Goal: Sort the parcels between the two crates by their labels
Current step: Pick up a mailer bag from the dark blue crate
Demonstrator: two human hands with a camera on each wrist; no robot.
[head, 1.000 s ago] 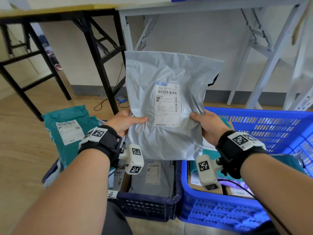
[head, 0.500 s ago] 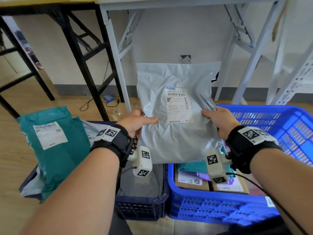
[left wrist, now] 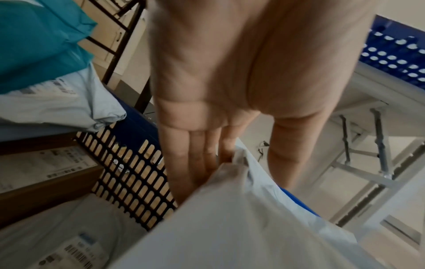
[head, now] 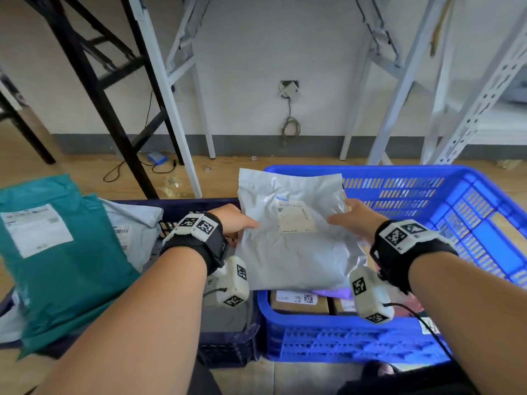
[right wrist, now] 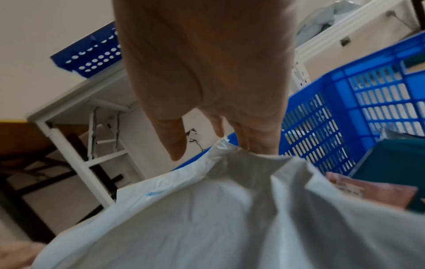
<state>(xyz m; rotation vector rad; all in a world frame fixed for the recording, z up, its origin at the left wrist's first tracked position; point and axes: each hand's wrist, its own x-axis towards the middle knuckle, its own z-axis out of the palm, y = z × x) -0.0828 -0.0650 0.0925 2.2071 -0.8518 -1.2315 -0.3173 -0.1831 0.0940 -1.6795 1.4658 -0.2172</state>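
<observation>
A grey plastic mailer parcel (head: 293,243) with a white label lies tilted over the near left part of the bright blue crate (head: 427,178). My left hand (head: 236,220) pinches its left edge, thumb on top. My right hand (head: 350,218) pinches its right edge the same way. In the left wrist view my fingers (left wrist: 195,160) go under the grey parcel (left wrist: 241,227). In the right wrist view the fingers (right wrist: 253,138) are behind the crumpled parcel (right wrist: 230,218) and the thumb is in front. A dark blue crate (head: 228,349) sits to the left.
A teal mailer (head: 57,258) and a pale grey one (head: 134,223) are piled on the dark crate's left side. Cardboard boxes (head: 299,300) lie in the bright crate under the held parcel. Black and white table legs stand behind, along the wall.
Both hands have lowered the grey parcel from upright in front of me and moved it right, so it now lies tilted over the bright blue crate.
</observation>
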